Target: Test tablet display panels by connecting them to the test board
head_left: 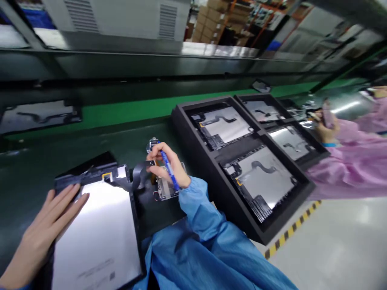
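Observation:
My left hand [50, 225] lies with fingers stretched over the upper left edge of a tablet display assembly [99, 237], which has a bright silver back and a black frame. From its top runs a dark flex cable [139, 173] that bends toward my right hand [166, 163]. Those fingers are closed around a blue pen-like tool [169, 169], and the cable's end sits at the fingertips. Whether they pinch the cable is hard to tell. Just below that hand is a small circuit board assembly [167, 187], partly covered by the hand.
A black foam tray [193, 149] to the right holds several similar silver-backed panels. Beyond it, a co-worker in a pink sleeve [350, 161] handles a part. Another panel [40, 114] lies along the green strip at the back left. A metal shelf edge [136, 56] crosses behind the bench.

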`<state>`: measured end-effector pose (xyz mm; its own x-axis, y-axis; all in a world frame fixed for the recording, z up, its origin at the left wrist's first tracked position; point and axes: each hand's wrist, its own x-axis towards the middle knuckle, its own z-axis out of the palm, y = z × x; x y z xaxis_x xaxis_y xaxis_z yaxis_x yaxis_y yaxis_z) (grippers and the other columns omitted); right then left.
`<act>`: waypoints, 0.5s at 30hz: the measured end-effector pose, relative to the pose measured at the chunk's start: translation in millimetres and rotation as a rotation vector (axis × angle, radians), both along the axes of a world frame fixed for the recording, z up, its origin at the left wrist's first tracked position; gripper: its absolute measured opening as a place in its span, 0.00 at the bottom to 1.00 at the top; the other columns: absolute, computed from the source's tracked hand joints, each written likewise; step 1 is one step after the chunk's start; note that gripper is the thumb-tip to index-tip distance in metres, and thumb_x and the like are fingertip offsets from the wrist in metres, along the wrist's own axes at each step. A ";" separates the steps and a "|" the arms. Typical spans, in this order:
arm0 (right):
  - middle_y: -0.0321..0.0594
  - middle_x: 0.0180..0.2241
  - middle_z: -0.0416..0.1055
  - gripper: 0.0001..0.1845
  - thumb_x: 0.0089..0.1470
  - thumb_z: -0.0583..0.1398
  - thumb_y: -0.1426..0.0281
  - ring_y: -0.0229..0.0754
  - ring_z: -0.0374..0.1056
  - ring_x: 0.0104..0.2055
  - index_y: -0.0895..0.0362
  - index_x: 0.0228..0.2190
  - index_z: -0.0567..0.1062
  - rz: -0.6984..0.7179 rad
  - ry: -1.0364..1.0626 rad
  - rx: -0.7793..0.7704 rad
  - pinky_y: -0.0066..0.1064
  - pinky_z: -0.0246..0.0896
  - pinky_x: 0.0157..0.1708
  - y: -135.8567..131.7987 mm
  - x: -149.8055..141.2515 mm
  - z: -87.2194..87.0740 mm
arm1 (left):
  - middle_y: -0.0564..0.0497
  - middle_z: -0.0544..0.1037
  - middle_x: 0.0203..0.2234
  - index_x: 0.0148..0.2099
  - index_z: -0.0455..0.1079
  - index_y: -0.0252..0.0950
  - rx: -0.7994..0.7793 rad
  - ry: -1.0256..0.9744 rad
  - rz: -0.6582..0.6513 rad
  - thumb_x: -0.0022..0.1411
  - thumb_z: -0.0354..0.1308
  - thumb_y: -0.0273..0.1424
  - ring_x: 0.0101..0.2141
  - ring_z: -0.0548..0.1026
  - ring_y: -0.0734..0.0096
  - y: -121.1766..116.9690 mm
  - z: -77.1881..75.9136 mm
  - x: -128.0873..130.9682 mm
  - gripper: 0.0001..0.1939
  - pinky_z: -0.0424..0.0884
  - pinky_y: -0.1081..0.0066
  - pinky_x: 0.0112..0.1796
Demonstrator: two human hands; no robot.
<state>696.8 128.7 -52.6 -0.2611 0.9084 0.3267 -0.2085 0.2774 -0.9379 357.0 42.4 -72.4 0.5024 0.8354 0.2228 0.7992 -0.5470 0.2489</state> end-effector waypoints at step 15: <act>0.34 0.30 0.71 0.08 0.65 0.57 0.66 0.35 0.71 0.32 0.54 0.35 0.62 0.288 -0.283 -0.044 0.28 0.64 0.37 -28.1 -4.1 1.6 | 0.33 0.52 0.70 0.75 0.38 0.32 0.155 0.074 0.163 0.69 0.40 0.20 0.70 0.48 0.45 -0.7 10.4 18.5 0.34 0.46 0.38 0.66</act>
